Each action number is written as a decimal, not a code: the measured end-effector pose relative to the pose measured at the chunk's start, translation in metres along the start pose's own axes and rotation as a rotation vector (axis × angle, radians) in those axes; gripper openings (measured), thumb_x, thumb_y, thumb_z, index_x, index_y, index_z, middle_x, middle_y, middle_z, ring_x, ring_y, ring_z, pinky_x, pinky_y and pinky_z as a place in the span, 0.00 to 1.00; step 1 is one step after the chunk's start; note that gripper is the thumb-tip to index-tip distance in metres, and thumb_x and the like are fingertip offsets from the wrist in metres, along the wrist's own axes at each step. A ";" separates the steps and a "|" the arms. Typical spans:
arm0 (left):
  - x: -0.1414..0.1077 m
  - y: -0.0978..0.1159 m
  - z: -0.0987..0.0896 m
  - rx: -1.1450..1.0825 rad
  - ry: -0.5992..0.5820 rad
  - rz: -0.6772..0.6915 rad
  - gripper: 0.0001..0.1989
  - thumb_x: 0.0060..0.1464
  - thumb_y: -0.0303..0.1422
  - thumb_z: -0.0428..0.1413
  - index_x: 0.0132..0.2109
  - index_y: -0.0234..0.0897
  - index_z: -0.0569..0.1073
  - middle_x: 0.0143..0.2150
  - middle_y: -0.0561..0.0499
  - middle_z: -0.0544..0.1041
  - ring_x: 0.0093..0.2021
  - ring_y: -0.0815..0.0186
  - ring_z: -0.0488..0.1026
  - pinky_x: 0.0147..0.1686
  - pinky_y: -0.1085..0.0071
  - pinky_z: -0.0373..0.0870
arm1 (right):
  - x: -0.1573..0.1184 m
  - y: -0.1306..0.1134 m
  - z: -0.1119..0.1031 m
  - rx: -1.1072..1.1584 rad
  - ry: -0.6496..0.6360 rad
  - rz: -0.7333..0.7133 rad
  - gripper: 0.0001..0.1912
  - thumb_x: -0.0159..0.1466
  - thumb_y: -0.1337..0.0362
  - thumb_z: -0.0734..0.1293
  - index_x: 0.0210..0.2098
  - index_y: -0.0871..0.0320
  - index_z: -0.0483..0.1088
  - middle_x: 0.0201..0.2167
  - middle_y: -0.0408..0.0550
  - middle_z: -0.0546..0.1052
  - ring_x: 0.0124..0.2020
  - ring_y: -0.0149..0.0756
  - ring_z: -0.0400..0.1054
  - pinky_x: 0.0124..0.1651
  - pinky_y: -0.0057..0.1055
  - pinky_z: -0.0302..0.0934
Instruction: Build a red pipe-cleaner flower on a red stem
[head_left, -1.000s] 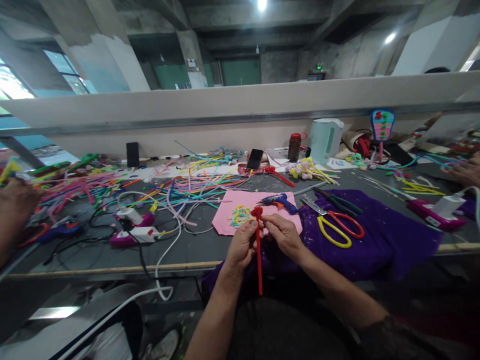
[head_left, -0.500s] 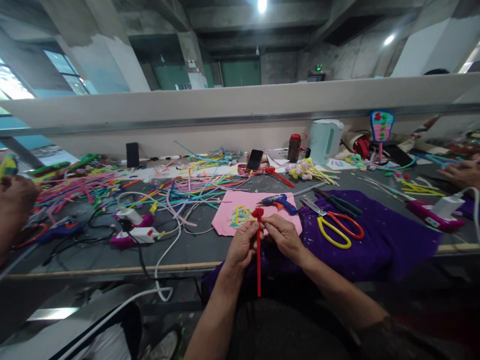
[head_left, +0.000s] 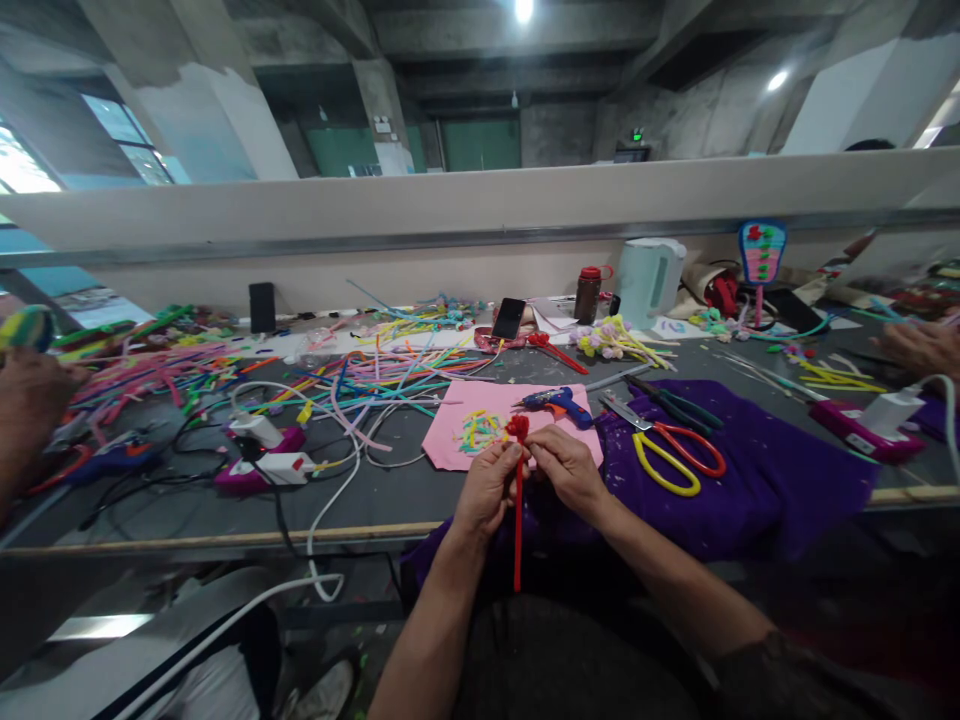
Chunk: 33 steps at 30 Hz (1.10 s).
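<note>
At the near edge of a dark grey table [head_left: 397,490], a person's bare hands meet around a red fuzzy stem with a bunched, flower-like head [head_left: 518,540]. It hangs upright, head at the top, its lower end pointing down. The left hand's [head_left: 486,490] grip is closed, thumb and fingers pinching the stem just below the head. The right hand [head_left: 568,468] comes in from the right, fingertips beside that same spot; whether its grip is closed on anything is too small to tell.

Just beyond lies a pink sheet [head_left: 442,445] with short yellow and teal clippings [head_left: 480,433] on its left part and a blue-and-orange glue gun [head_left: 566,407] at its far right. To the right, scissors with one red and one yellow handle [head_left: 667,462] rest on a purple cloth [head_left: 795,490]. At far left, a co-worker's hand [head_left: 34,395] holds something striped.
</note>
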<state>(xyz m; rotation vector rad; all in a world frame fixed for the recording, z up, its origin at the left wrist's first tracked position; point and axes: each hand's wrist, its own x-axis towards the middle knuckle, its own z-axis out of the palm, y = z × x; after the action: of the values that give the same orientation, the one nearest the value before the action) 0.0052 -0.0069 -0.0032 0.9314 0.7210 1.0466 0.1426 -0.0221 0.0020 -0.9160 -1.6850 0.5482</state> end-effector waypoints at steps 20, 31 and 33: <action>-0.001 -0.005 0.003 0.044 0.132 0.185 0.14 0.49 0.40 0.56 0.27 0.33 0.66 0.14 0.60 0.63 0.11 0.80 0.54 0.10 0.83 0.48 | -0.004 0.000 0.005 -0.099 -0.007 -0.120 0.15 0.64 0.68 0.57 0.47 0.57 0.68 0.37 0.51 0.73 0.36 0.35 0.68 0.37 0.32 0.64; -0.001 -0.005 0.000 0.081 0.067 0.141 0.12 0.48 0.39 0.57 0.30 0.34 0.68 0.14 0.60 0.65 0.11 0.80 0.55 0.11 0.83 0.48 | 0.001 -0.001 0.001 -0.053 -0.005 -0.035 0.09 0.63 0.66 0.58 0.37 0.57 0.70 0.31 0.47 0.72 0.35 0.34 0.67 0.37 0.30 0.61; -0.002 -0.005 0.000 0.097 0.061 0.136 0.12 0.49 0.40 0.56 0.29 0.34 0.68 0.13 0.60 0.64 0.10 0.80 0.55 0.11 0.83 0.48 | 0.002 -0.001 0.001 -0.027 0.013 -0.024 0.08 0.62 0.66 0.60 0.35 0.57 0.71 0.31 0.47 0.72 0.34 0.34 0.66 0.38 0.30 0.60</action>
<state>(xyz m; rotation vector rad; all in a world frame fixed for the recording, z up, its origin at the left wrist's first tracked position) 0.0066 -0.0094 -0.0076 1.0475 0.7733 1.1719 0.1412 -0.0210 0.0044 -0.9160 -1.6927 0.5040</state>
